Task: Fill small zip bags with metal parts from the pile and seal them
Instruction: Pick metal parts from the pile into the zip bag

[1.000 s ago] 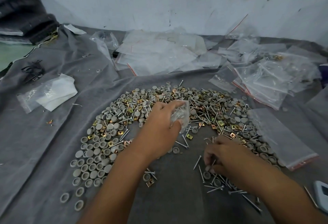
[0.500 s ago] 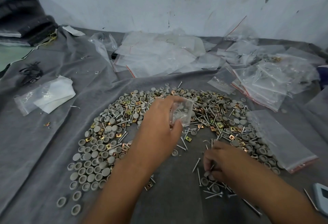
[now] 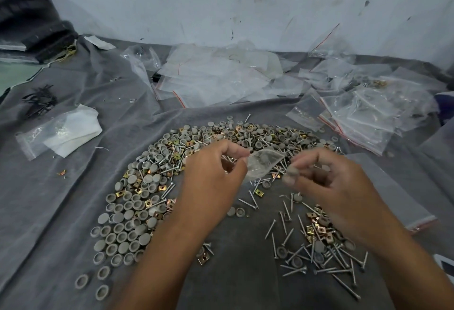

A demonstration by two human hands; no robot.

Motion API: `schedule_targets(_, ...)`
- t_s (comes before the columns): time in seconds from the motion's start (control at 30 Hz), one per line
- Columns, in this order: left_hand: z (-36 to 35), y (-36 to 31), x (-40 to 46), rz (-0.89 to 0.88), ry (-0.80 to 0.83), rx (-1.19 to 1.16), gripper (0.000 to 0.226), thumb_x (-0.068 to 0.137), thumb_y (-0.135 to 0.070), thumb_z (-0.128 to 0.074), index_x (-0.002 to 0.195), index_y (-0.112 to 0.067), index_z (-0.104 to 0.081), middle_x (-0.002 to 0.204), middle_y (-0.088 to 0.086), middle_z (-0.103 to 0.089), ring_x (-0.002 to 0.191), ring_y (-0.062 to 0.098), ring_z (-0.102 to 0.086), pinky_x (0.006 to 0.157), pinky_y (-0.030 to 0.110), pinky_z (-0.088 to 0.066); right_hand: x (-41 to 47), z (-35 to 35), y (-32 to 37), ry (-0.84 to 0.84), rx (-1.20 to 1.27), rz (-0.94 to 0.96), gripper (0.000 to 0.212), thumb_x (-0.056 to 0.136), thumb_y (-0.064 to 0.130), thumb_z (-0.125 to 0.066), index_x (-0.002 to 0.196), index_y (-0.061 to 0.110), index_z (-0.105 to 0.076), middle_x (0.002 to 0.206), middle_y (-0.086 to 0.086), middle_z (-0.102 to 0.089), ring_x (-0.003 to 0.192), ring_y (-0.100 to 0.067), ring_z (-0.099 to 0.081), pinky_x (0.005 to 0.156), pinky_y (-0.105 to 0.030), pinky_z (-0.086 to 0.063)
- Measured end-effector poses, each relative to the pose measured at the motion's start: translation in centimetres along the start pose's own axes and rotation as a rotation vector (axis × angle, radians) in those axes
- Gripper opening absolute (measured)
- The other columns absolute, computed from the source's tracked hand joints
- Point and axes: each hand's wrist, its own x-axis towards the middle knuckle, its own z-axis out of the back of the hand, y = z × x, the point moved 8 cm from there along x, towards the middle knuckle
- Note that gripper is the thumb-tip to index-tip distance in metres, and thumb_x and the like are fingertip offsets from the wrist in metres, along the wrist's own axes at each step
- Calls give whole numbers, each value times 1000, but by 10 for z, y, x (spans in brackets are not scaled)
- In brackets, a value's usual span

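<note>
Change: since the earlier frame the right hand (image 3: 326, 181) has been lifted off the near screws and brought up beside the small clear zip bag (image 3: 262, 164); the left hand (image 3: 213, 169) has stayed on the bag.
Left hand: the bag's left edge is pinched between thumb and curled fingers, above the middle of the pile.
Right hand: fingers are curled, and a small grey part appears to be held at the fingertips (image 3: 292, 174), just beside the bag's right edge; blur prevents certainty.
Bag handling: the bag is judged light, limp and slippery, so it is best held at the mouth edges, with the zip strip pressed flat for sealing.
Bag contents: at least one round grey cap is seen through the film; a count cannot be given.
Pile: the arc of grey round caps, silver screws and brass square clips (image 3: 157, 186) is spread on the grey cloth (image 3: 61, 211).
Other containers: the heap of filled clear zip bags (image 3: 363, 118) lies far right; the empty flat bags (image 3: 216, 76) lie far centre.
</note>
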Motion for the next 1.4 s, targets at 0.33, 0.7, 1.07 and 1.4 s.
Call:
schedule_targets(0.33,-8,-5,-1,5,37,-22,4,90,-27,-70,86,-29,-69,73,-17,-64,62,-3,-59,55,7,-38,15,-21,24,-275,-451,353,13,82,9,-81,90,18,-74,97,6,-64,91,-5,-61,79,-16,-45)
schedule_targets(0.7,-13,1,-1,38,61,13,9,91,-30,-68,83,-33,-65,74,-17,-64,65,-2,-59,55,12,-41,24,10,11,-446,-386,188,19,88,13,-67,94,31,-67,96,20,-62,84,6,-59,68,-5,-41)
schedule_targets(1.07,-17,7,-2,95,132,26,11,87,-32,-65,79,-33,-59,74,-15,-65,64,-1,-61,57,16,-47,148,-47,-71,211,-847,83,21,89,33,-74,109,27,-71,99,6,-55,97,-16,-53,85,-34,-44)
schedule_targets(1.4,-17,4,-2,90,111,-6,13,87,-27,-66,77,-32,-59,72,-14,-65,70,-4,-60,60,17,-49,142,-47,-62,173,-823,243,19,93,22,-64,112,23,-66,104,8,-44,88,-10,-52,74,-26,-44)
